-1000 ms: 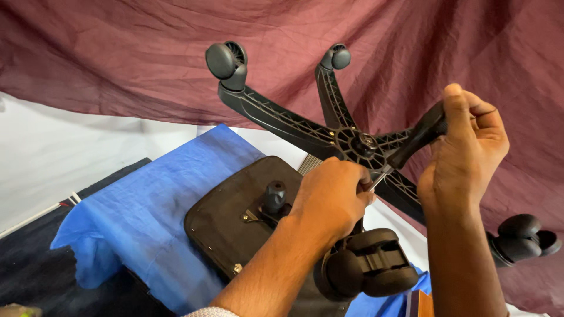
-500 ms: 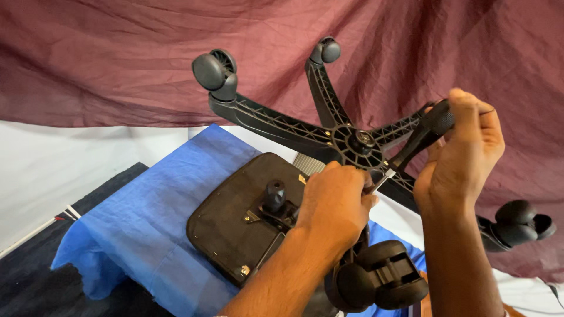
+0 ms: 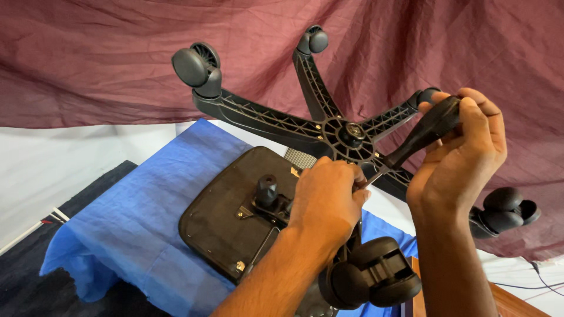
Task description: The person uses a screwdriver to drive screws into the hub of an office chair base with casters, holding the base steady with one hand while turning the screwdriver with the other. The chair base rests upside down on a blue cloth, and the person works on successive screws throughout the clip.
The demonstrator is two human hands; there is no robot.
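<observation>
Landmark = the black five-arm chair base (image 3: 346,135), upside down, castors up and out.

Labels/signs: small round disc w/ a pale mark at the base's hub centre; too small to tell more. No packages in view.

Just below-left of the hub lies the dark seat pan (image 3: 235,217), underside up, w/ a black knob sticking up and brass-coloured screws at its corners. It rests on a blue cloth (image 3: 141,217) that spreads further left of the base. Behind the base hangs a maroon drape (image 3: 117,58).

Left hand (image 3: 326,205): just below the hub, palm down, fingers curled shut over the metal mechanism btwn seat and base; what exactly it pinches is hidden by the knuckles. Forearm comes up from bottom edge.

Right hand (image 3: 464,152): right of the hub, wrist upright, fingers and thumb wrapped round the black handle of a screwdriver (image 3: 420,132). Handle slants up-right; the thin shaft runs down-left, tip meeting the left hand's fingertips just under the hub.

Nearest castor (image 3: 370,276) sits below the hub, beside the left forearm; another castor lies right of the right wrist.
</observation>
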